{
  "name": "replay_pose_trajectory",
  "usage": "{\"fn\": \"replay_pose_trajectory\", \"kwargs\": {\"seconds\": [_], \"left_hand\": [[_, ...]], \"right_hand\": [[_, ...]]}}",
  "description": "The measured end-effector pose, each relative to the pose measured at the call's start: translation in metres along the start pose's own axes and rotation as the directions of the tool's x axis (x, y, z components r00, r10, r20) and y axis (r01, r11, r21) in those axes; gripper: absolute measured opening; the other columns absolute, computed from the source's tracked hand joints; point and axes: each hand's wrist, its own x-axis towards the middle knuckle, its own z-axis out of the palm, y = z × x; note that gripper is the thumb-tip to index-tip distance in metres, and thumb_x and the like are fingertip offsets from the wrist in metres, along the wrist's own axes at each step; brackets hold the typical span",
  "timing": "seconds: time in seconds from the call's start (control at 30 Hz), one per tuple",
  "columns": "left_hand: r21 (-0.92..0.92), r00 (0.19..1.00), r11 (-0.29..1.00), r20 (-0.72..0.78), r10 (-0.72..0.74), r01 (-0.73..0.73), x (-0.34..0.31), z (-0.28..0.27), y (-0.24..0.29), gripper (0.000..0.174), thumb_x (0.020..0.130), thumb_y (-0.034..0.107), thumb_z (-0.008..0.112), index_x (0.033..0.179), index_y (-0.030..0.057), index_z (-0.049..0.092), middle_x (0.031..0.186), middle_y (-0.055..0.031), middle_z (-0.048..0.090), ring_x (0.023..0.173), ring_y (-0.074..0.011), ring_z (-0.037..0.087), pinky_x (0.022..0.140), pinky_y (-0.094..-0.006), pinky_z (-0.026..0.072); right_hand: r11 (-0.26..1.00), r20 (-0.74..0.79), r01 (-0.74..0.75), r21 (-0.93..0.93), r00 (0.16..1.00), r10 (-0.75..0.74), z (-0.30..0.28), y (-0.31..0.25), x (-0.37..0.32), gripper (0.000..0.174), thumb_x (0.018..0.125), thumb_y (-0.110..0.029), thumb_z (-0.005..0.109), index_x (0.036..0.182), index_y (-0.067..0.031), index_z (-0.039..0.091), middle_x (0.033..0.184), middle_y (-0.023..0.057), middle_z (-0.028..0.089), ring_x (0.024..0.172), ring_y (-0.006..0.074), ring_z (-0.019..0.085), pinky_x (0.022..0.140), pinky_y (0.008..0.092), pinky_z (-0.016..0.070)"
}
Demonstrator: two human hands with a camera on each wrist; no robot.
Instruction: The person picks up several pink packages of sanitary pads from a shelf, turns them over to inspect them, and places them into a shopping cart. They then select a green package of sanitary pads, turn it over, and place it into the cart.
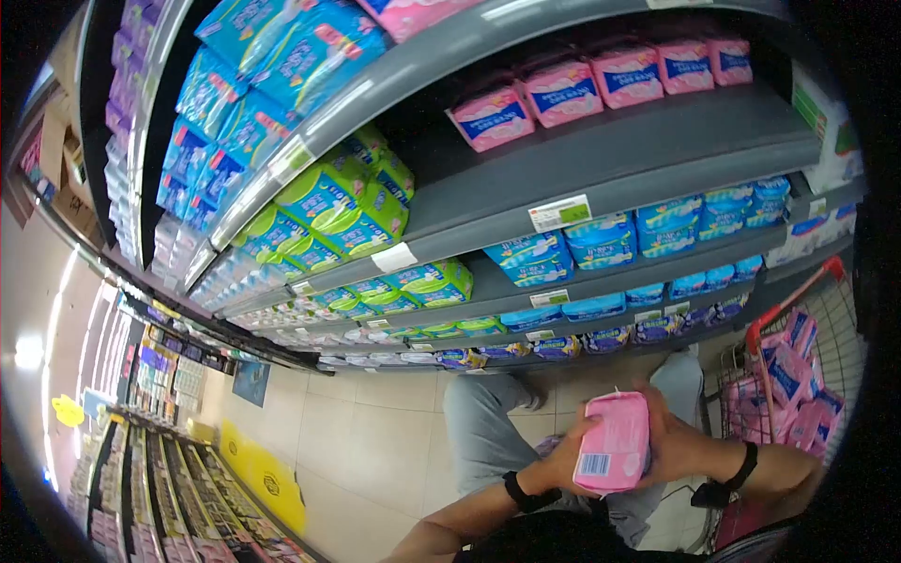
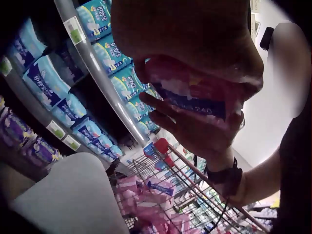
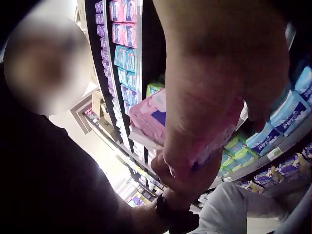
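A pink pack of sanitary pads (image 1: 612, 439) is held between both hands in front of the body, its barcode side turned up. My left hand (image 1: 561, 464) grips one side of it and my right hand (image 1: 668, 439) grips the other. Seen from the left wrist, the pack (image 2: 190, 95) shows a dark blue band with "240", and the right hand's fingers (image 2: 178, 122) spread beneath it. In the right wrist view the near hand covers much of the pack (image 3: 146, 117), while the left hand (image 3: 187, 178) supports its lower side.
Similar pink packs (image 1: 563, 92) line a shelf (image 1: 619, 150) ahead. Blue packs (image 1: 601, 242) and green packs (image 1: 343, 202) fill neighbouring shelves. At the right stands a wire shopping cart (image 1: 754, 333) with a red handle, holding several pink packs (image 1: 788, 371). The person's knees (image 1: 474, 413) are bent below.
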Motion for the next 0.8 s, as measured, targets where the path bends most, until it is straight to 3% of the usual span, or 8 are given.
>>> {"fn": "replay_pose_trajectory", "kwargs": {"seconds": [0.03,0.1,0.2,0.3,0.5,0.6,0.7,0.8], "left_hand": [[0.232,0.959,0.933,0.010,0.282,-0.276,0.005,0.015,0.019,0.132,0.055,0.036,0.094,0.153,0.0084,0.010,0.149,-0.0243,0.029,0.141,-0.0392,0.032,0.116,-0.0467,0.0283],[0.416,0.874,0.787,0.043,0.484,-0.456,0.003,0.026,0.036,0.138,0.055,0.032,0.094,0.154,0.0062,0.002,0.153,-0.0255,0.020,0.145,-0.0404,0.024,0.117,-0.0492,0.0238],[0.576,0.877,0.714,0.012,0.480,-0.399,-0.004,0.033,0.057,0.138,0.058,0.032,0.093,0.155,0.0055,-0.001,0.156,-0.0250,0.018,0.147,-0.0398,0.021,0.119,-0.0482,0.0193],[0.375,0.961,0.906,-0.111,0.254,-0.196,-0.010,0.038,0.065,0.139,0.060,0.034,0.093,0.156,0.0042,-0.003,0.158,-0.0250,0.016,0.148,-0.0391,0.019,0.120,-0.0482,0.0157],[0.451,0.789,0.716,-0.042,0.613,-0.533,0.013,0.033,0.064,0.129,0.057,0.038,0.095,0.154,0.0126,0.015,0.156,-0.0252,0.020,0.145,-0.0415,0.026,0.118,-0.0486,0.0236],[0.506,0.784,0.679,-0.007,0.620,-0.532,0.014,0.028,0.074,0.123,0.056,0.038,0.096,0.152,0.0153,0.023,0.154,-0.0253,0.024,0.143,-0.0425,0.029,0.115,-0.0497,0.0294],[0.519,0.786,0.679,-0.022,0.617,-0.518,0.016,0.033,0.089,0.119,0.057,0.038,0.095,0.150,0.0147,0.026,0.152,-0.0258,0.027,0.142,-0.0423,0.031,0.112,-0.0506,0.0327],[0.609,0.787,0.633,-0.022,0.616,-0.478,0.021,0.037,0.105,0.128,0.052,0.037,0.098,0.151,0.0146,0.020,0.149,-0.0240,0.028,0.138,-0.0416,0.037,0.112,-0.0526,0.0334]], "right_hand": [[0.994,-0.001,0.036,0.104,0.999,-0.036,0.002,0.001,0.001,0.139,0.058,-0.045,0.094,0.149,0.0033,0.000,0.148,0.0339,0.024,0.137,0.0480,0.038,0.112,0.0471,0.0382],[0.975,-0.029,0.011,0.222,1.000,-0.005,-0.007,-0.017,0.006,0.133,0.056,-0.035,0.096,0.150,0.0016,0.009,0.140,0.0276,0.043,0.134,0.0411,0.045,0.110,0.0460,0.0400],[0.984,-0.003,-0.041,0.176,0.999,0.042,-0.009,-0.015,0.006,0.134,0.058,-0.040,0.094,0.151,-0.0007,0.007,0.144,0.0279,0.039,0.134,0.0417,0.044,0.110,0.0456,0.0386],[0.986,-0.047,-0.088,0.144,0.994,0.096,-0.002,-0.007,0.003,0.130,0.059,-0.039,0.094,0.150,0.0010,0.010,0.145,0.0287,0.038,0.134,0.0423,0.045,0.110,0.0453,0.0389],[0.997,-0.119,-0.038,0.061,0.992,0.045,-0.014,-0.010,-0.001,0.127,0.056,-0.043,0.095,0.148,0.0029,0.019,0.137,0.0261,0.045,0.131,0.0405,0.048,0.109,0.0451,0.0401],[0.971,-0.112,0.018,0.240,0.994,0.009,-0.013,-0.002,-0.007,0.122,0.058,-0.041,0.095,0.148,-0.0004,0.023,0.138,0.0224,0.046,0.133,0.0355,0.046,0.109,0.0447,0.0410],[0.677,-0.200,0.151,0.721,0.980,-0.006,-0.011,0.004,-0.003,0.103,0.066,-0.031,0.092,0.145,-0.0046,0.031,0.139,0.0168,0.045,0.132,0.0280,0.046,0.107,0.0428,0.0430],[0.413,-0.245,0.157,0.897,0.955,0.169,-0.006,0.027,0.005,0.082,0.076,-0.019,0.085,0.141,-0.0065,0.037,0.137,0.0124,0.048,0.126,0.0224,0.050,0.104,0.0396,0.0464]]}}
